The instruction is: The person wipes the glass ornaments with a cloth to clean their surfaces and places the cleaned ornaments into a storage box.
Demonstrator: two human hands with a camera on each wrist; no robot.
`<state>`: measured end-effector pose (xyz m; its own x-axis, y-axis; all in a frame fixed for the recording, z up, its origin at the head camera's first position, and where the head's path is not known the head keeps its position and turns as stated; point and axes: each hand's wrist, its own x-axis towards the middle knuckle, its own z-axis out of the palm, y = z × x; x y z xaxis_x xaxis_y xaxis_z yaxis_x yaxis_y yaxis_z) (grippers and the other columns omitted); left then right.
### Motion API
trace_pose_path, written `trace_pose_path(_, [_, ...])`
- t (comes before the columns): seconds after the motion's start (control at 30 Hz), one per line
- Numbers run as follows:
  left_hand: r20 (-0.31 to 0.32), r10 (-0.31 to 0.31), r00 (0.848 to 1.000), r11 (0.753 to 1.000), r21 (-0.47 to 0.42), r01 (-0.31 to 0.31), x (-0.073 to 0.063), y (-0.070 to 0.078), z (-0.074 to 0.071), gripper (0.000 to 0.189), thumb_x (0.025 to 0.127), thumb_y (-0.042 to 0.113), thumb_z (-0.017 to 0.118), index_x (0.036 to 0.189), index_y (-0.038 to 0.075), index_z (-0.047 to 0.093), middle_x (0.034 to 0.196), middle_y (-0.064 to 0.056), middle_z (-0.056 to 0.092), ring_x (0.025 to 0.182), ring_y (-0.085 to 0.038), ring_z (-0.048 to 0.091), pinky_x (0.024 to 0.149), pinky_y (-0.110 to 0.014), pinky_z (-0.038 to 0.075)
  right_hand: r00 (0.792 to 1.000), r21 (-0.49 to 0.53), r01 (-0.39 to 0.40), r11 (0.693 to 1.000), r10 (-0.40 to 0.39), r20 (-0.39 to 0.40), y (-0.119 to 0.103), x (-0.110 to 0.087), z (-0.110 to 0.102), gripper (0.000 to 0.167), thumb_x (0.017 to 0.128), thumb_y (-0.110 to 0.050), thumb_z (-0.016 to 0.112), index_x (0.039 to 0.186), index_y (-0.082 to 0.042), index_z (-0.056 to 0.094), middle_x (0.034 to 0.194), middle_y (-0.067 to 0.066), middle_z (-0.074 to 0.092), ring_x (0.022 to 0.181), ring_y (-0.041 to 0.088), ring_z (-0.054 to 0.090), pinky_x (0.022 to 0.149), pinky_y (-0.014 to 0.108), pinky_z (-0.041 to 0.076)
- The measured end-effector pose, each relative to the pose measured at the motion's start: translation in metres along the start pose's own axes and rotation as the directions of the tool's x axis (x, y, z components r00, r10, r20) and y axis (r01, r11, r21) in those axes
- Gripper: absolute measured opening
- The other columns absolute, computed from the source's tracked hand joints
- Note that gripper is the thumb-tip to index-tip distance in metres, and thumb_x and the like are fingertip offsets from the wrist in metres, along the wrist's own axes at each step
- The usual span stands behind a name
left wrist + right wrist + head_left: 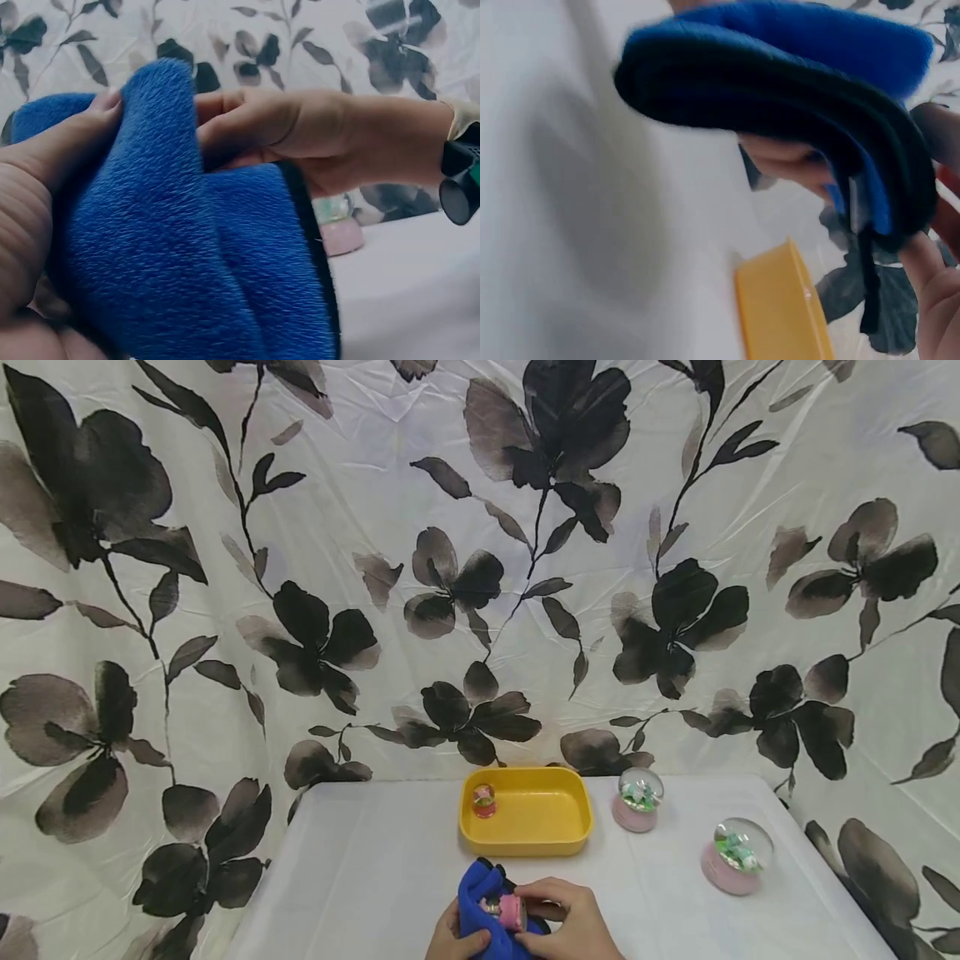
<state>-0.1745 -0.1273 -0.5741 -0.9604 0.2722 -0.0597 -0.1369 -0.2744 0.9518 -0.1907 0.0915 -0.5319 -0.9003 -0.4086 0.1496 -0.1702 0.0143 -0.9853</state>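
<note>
Close to the front of the table, my left hand (452, 933) grips a folded blue cloth (472, 897) with dark edging, its thumb lying over the fabric. Nestled in the fold is a small snow globe with a pink base (513, 912), tipped on its side. The fingers of my right hand (572, 917) hold this globe by its base. In the left wrist view the cloth (150, 225) hides most of the globe, and the right hand (277, 127) reaches in behind it. The right wrist view shows the dark edge of the cloth (765, 97) but little of the globe.
Beyond the hands stands a yellow tray (525, 847) with a small red-based snow globe (484, 802) in its left end. Two larger pink-based snow globes, one by the tray (637, 802) and one farther right (735, 860), stand on the white table (360, 877). A floral curtain (420, 693) hangs behind.
</note>
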Motion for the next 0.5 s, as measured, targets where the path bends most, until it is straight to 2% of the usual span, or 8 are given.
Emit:
trace_pose_path(0.13, [-0.092, 0.026, 0.995, 0.999, 0.025, -0.024, 0.004, -0.001, 0.007, 0.083, 0.081, 0.016, 0.077, 0.142, -0.016, 0.029, 0.125, -0.016, 0.06, 0.108, -0.017, 0.059, 0.092, -0.029, 0.048, 0.986, 0.048, -0.063, 0.997, 0.07, -0.15, 0.003, -0.003, 0.01, 0.042, 0.074, -0.01, 0.084, 0.112, 0.0, 0.068, 0.106, 0.013, 0.066, 0.096, 0.022, 0.067, 0.08, 0.032, 0.054])
trace_pose_path(0.27, [-0.195, 0.059, 0.979, 0.996, 0.078, -0.045, 0.005, -0.001, 0.01, 0.079, 0.078, 0.011, 0.08, 0.14, -0.013, 0.038, 0.122, -0.018, 0.061, 0.106, -0.02, 0.061, 0.089, -0.028, 0.05, 0.961, 0.095, -0.108, 0.99, 0.128, -0.244, 0.005, -0.003, 0.021, 0.043, 0.072, -0.011, 0.086, 0.109, 0.003, 0.069, 0.104, 0.015, 0.066, 0.094, 0.024, 0.066, 0.078, 0.031, 0.055])
trace_pose_path(0.37, [-0.243, 0.076, 0.967, 0.992, 0.115, -0.049, 0.005, 0.0, 0.011, 0.075, 0.076, 0.011, 0.081, 0.137, -0.011, 0.044, 0.12, -0.019, 0.062, 0.104, -0.023, 0.062, 0.087, -0.029, 0.051, 0.949, 0.119, -0.136, 0.984, 0.164, -0.268, 0.005, -0.002, 0.024, 0.046, 0.072, -0.013, 0.086, 0.11, 0.006, 0.068, 0.102, 0.016, 0.068, 0.09, 0.025, 0.066, 0.076, 0.03, 0.055])
trace_pose_path(0.5, [-0.236, 0.051, 0.97, 0.993, 0.113, -0.025, 0.003, 0.003, 0.011, 0.074, 0.074, 0.009, 0.083, 0.135, -0.011, 0.046, 0.117, -0.018, 0.062, 0.102, -0.026, 0.063, 0.085, -0.032, 0.053, 0.944, 0.152, -0.2, 0.968, 0.232, -0.233, 0.005, -0.002, 0.022, 0.048, 0.074, -0.01, 0.084, 0.113, 0.011, 0.065, 0.1, 0.014, 0.069, 0.087, 0.023, 0.067, 0.073, 0.029, 0.056])
